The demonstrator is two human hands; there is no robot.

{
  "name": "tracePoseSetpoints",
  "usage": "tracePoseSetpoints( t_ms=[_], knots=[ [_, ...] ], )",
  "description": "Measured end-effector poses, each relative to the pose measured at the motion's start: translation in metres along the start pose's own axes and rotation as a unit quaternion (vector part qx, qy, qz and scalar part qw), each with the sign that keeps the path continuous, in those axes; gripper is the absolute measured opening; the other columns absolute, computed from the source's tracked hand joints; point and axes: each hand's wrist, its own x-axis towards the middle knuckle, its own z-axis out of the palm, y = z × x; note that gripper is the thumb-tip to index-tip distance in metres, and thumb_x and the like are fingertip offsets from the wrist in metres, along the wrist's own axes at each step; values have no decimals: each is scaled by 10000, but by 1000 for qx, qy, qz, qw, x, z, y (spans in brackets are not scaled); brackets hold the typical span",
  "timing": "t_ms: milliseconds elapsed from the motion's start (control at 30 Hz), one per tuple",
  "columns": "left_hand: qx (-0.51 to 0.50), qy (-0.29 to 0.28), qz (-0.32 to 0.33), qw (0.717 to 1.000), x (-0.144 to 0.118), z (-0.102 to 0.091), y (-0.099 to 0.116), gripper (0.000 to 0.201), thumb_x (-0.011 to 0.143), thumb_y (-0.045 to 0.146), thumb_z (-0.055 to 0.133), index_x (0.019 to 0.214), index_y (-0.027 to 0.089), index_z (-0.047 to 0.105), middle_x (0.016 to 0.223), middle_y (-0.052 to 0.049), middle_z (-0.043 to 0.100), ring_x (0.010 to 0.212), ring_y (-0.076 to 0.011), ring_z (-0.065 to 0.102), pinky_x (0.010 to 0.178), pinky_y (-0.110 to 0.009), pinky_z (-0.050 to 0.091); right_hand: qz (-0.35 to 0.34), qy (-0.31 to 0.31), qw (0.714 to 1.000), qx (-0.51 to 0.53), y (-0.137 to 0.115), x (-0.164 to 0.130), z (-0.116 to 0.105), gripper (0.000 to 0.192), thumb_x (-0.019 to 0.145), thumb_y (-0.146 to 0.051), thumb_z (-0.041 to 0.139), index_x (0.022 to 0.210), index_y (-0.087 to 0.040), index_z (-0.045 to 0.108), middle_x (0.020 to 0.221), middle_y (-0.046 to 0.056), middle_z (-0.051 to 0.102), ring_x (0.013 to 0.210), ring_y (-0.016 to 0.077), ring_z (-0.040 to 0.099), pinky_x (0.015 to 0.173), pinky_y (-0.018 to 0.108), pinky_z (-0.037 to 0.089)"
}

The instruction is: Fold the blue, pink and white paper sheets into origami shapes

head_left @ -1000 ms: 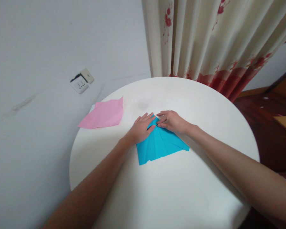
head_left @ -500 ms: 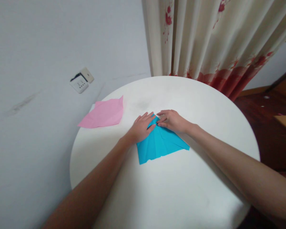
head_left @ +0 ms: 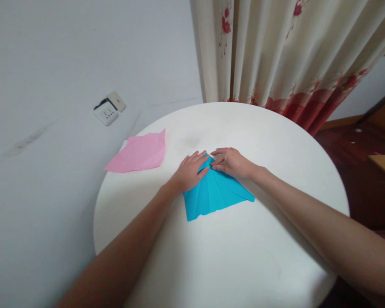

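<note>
A folded blue paper [head_left: 216, 194] lies flat on the round white table [head_left: 244, 256], its pointed tip away from me. My left hand [head_left: 190, 171] lies flat on the paper's left folded flap, fingers pressing near the tip. My right hand [head_left: 231, 162] lies flat on the right flap, fingertips meeting the left hand's at the tip. Both hands press down; neither lifts the paper. A pink sheet of paper [head_left: 138, 152] rests at the table's far left edge, a hand's width from my left hand.
A grey wall with a wall socket [head_left: 109, 108] runs along the left. A cream curtain with red flowers [head_left: 285, 55] hangs behind the table. Dark wooden floor [head_left: 356, 162] and a wooden piece of furniture lie to the right.
</note>
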Motion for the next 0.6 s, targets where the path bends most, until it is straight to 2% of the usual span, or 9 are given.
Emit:
tracePoseSetpoints(
  t_ms=[600],
  knots=[
    [8,0,-1,1000,0,0,1,552,1031,461,370,1533,240,428,1651,-60,337,1545,-293,246,1241,-539,207,-4,5,1000,-3,1,0,1,146,926,-275,683,971,-287,821,1290,75,706,1275,277,598,1062,440,437]
  ],
)
